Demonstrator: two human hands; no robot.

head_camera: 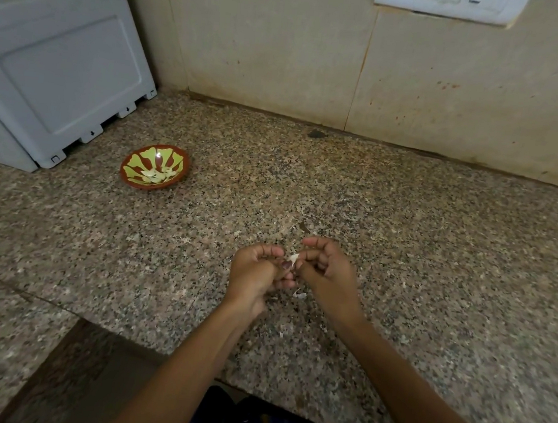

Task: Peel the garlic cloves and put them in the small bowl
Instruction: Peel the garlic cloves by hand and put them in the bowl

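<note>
Both your hands are up over the middle of the bench [407, 224], close together, working one garlic clove [293, 258] between them. Your left hand [254, 274] is curled round the clove's lower part, fingers folded in, and your right hand [324, 271] pinches the pale papery tip with thumb and fingertip, other fingers bent. So both are grasping the same clove, one holding, one pulling at skin, I'd say.

That clove will be light and firm, slick once bare, and its skin thin and brittle; I'd take the skin at the pointed end and hold the body low, as you are now.

One loose scrap of peel [299, 295] lies on the bench just under your hands; smaller flecks lie about, too small to count.

The small bowl [153, 171], one only, sits well apart toward the left back of the bench, near the grey appliance [56, 60]. Peeled cloves [156, 175] lie in it, several, but they overlap and I can't give you an exact number
</note>
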